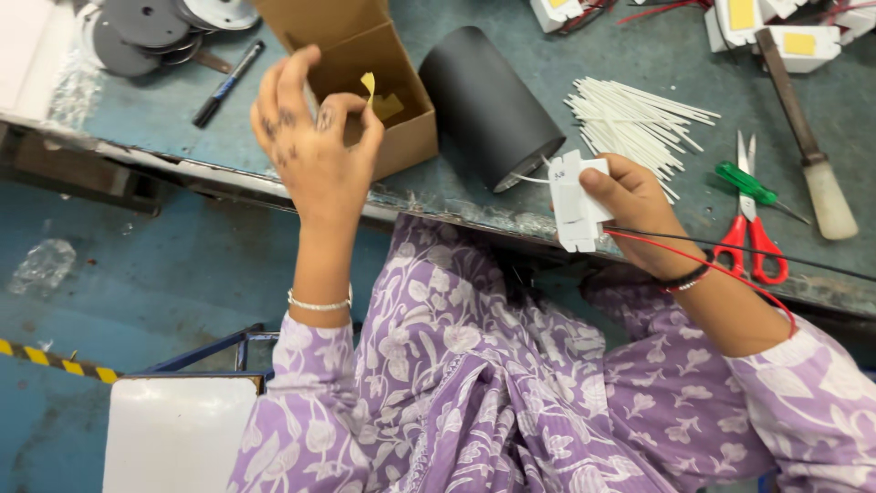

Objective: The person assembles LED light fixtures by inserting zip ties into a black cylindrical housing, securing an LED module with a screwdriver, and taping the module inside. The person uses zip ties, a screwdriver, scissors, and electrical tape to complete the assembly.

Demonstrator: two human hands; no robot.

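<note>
Because the worn teal-painted metal workbench (639, 64) carries everything within arm's reach, the bigger items lie along its near edge: an open brown cardboard box (365, 64) sits tilted just beside a dark grey cylinder (488, 105) lying on its side, its open end turned toward the person. Right of the cylinder a loose heap of thin white sticks (634, 119) fans out, and further right red-handled scissors (753, 228) lie flat beside a wooden-handled tool (808, 137), handles toward the body, seemingly for a quick grab. At far left a black marker pen (228, 82) rests near stacked grey metal discs (146, 32). The right hand (634, 215) grips a small white plastic block (577, 201) at the bench edge, thumb pressed on its face, red and black wires (721, 256) trailing across the wrist. The left hand (315, 137) is raised over the box, thumb and forefinger pinching a small yellow paper backing strip (369, 87), the other fingers spread clear, likely to keep it from sticking
</note>
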